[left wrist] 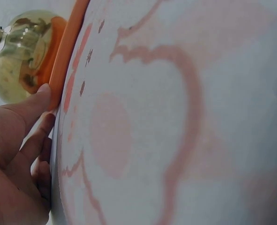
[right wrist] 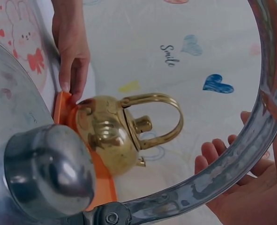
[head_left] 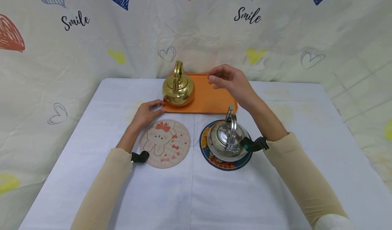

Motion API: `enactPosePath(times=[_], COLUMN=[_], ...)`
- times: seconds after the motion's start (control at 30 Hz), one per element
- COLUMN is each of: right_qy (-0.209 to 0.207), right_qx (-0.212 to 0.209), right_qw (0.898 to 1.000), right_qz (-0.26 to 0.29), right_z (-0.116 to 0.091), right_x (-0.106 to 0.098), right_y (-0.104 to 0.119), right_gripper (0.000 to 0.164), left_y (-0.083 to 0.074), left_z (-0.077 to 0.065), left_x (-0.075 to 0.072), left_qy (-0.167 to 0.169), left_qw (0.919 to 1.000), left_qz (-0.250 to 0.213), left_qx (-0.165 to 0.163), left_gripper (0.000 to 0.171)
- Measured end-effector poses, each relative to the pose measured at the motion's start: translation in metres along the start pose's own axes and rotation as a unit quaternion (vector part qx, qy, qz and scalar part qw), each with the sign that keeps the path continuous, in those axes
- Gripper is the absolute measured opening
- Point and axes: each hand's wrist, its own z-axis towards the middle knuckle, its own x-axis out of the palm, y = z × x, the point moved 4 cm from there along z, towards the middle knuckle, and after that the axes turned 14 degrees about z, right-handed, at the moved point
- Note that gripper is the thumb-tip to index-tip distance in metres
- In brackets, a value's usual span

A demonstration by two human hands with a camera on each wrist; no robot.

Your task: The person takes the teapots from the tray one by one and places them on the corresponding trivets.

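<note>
My left hand (head_left: 145, 115) is at the left front corner of an orange tray (head_left: 211, 94), its thumb and fingertips pinching the rim. In the left wrist view the thumb (left wrist: 41, 96) lies against the tray edge. A shiny gold teapot (head_left: 178, 88) with a raised loop handle stands on the left part of the tray. My right hand (head_left: 231, 83) hovers over the tray's right end, fingers loosely curled and holding nothing. Below the right forearm, a silver kettle (head_left: 218, 138) with an upright handle rests on a dark patterned round mat (head_left: 211, 159).
A pink round mat (head_left: 165, 141) with a rabbit drawing lies in front of the tray, left of the silver kettle. White cloth covers the table (head_left: 159, 196). Behind it hangs a printed curtain (head_left: 208, 29) with hearts and lettering.
</note>
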Motion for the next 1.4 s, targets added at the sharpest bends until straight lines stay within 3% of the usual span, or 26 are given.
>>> enactPosePath(times=[0.37, 1.4], right_qy=[0.007, 0.043], right_qx=[-0.001, 0.007], right_qw=[1.0, 0.999], right_qz=[-0.006, -0.022], right_z=[0.006, 0.021], right_x=[0.006, 0.022], right_y=[-0.002, -0.007], right_gripper=[0.024, 0.029], left_y=[0.0, 0.002], left_z=[0.001, 0.002], left_x=[0.0, 0.0], left_qy=[0.0, 0.0], left_qw=[1.0, 1.0], left_qz=[0.003, 0.002], left_qx=[-0.002, -0.004], left_gripper=[0.036, 0.036])
